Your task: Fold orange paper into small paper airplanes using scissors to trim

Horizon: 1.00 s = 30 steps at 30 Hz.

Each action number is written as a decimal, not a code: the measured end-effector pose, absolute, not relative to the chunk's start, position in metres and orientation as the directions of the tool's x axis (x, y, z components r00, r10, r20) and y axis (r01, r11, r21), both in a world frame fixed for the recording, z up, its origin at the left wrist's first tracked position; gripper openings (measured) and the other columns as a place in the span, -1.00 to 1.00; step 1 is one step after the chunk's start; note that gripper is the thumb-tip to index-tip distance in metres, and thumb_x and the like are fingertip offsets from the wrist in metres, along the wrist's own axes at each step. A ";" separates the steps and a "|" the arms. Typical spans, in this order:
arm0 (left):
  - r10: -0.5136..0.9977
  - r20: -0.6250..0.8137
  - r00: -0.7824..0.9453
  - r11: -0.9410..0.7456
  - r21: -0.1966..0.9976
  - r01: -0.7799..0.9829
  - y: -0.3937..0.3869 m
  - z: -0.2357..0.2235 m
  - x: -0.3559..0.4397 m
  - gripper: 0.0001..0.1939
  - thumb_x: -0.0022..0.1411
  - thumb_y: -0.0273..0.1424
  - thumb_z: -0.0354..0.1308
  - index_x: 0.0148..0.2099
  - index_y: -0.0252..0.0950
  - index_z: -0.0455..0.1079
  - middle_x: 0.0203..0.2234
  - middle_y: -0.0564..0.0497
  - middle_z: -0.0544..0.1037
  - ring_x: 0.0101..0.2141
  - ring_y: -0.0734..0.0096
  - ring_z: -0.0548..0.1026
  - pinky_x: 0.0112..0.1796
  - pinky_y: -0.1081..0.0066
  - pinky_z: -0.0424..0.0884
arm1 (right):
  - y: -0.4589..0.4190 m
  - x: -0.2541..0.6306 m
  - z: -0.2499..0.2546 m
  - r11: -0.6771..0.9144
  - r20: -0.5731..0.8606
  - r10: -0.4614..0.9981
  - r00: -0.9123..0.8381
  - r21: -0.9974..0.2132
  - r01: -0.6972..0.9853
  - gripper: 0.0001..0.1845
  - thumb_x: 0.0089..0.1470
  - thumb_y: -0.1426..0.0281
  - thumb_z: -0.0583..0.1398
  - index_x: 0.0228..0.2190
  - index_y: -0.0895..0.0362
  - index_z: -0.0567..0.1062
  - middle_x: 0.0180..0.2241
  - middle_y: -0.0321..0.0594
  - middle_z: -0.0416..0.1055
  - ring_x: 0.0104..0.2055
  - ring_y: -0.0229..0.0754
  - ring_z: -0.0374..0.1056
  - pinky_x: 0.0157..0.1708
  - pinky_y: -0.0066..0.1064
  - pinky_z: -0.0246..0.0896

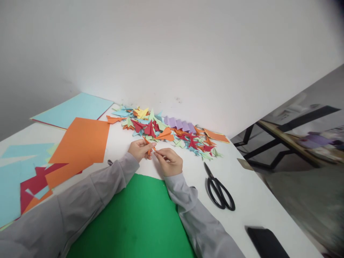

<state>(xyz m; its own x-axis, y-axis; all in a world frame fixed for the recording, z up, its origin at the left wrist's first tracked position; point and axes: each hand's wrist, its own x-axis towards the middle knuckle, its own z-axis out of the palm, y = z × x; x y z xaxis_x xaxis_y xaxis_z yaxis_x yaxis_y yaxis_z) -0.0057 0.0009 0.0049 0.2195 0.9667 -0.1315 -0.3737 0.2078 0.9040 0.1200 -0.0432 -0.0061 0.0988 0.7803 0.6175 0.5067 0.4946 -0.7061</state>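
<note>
Both hands meet over the white table, pinching a small folded piece of orange paper. My left hand closes on its left side, thumb and forefinger together. From the right, my right hand pinches the lower end of the same paper; part of it is hidden by the fingers. Just beyond the hands lies a heap of folded paper shapes in red, orange, green, blue and yellow, some like small planes. A purple pleated paper strip rests on the heap.
Black-handled scissors lie right of my hands. A black flat object is near the front right edge. Orange sheets, blue sheets and red offcuts cover the left. A green sheet lies under my forearms. A wall stands behind.
</note>
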 end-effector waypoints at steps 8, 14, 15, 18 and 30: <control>0.964 -0.153 0.217 0.235 0.869 -0.435 0.001 0.007 -0.007 -0.87 -0.19 -0.51 0.25 -0.52 -0.42 0.35 -0.69 0.07 0.41 -0.67 0.56 0.38 -0.68 0.56 0.33 | -0.039 0.120 -0.011 0.367 0.470 0.862 0.191 -0.837 0.406 -0.87 -0.16 0.37 0.24 -0.43 0.08 0.51 -0.38 -0.22 0.41 -0.52 -0.31 0.30 -0.65 -0.50 0.16; 0.961 -0.135 0.239 0.232 0.866 -0.443 0.000 0.008 -0.007 -0.86 -0.18 -0.51 0.24 -0.47 -0.43 0.38 -0.66 0.05 0.43 -0.63 0.54 0.40 -0.66 0.55 0.37 | -0.038 0.120 -0.009 0.371 0.457 0.871 0.182 -0.853 0.367 -0.91 -0.17 0.37 0.26 -0.50 0.11 0.51 -0.42 -0.22 0.40 -0.53 -0.32 0.28 -0.65 -0.51 0.14; 0.962 -0.134 0.237 0.230 0.865 -0.445 0.000 0.008 -0.007 -0.85 -0.19 -0.51 0.25 -0.46 -0.43 0.38 -0.64 0.05 0.44 -0.62 0.54 0.41 -0.65 0.55 0.38 | -0.038 0.120 -0.009 0.375 0.461 0.869 0.181 -0.851 0.367 -0.92 -0.17 0.36 0.26 -0.51 0.11 0.50 -0.43 -0.22 0.40 -0.52 -0.31 0.28 -0.64 -0.50 0.15; 0.967 -0.136 0.216 0.223 0.863 -0.453 0.001 0.008 -0.006 -0.81 -0.21 -0.52 0.28 -0.43 -0.42 0.40 -0.59 0.04 0.46 -0.57 0.54 0.43 -0.62 0.54 0.41 | -0.038 0.119 -0.009 0.373 0.461 0.865 0.197 -0.854 0.361 -0.91 -0.15 0.34 0.25 -0.54 0.11 0.50 -0.46 -0.23 0.41 -0.50 -0.30 0.28 -0.61 -0.50 0.16; 0.972 -0.123 0.202 0.204 0.867 -0.454 0.001 0.004 -0.006 -0.79 -0.25 -0.49 0.31 -0.46 -0.43 0.42 -0.60 0.01 0.49 -0.55 0.47 0.46 -0.59 0.49 0.45 | -0.034 0.122 -0.010 0.190 0.190 0.950 0.249 -0.981 0.025 -0.72 -0.23 0.19 0.29 -0.56 0.16 0.46 -0.65 -0.30 0.40 -0.64 -0.33 0.23 -0.68 -0.50 0.13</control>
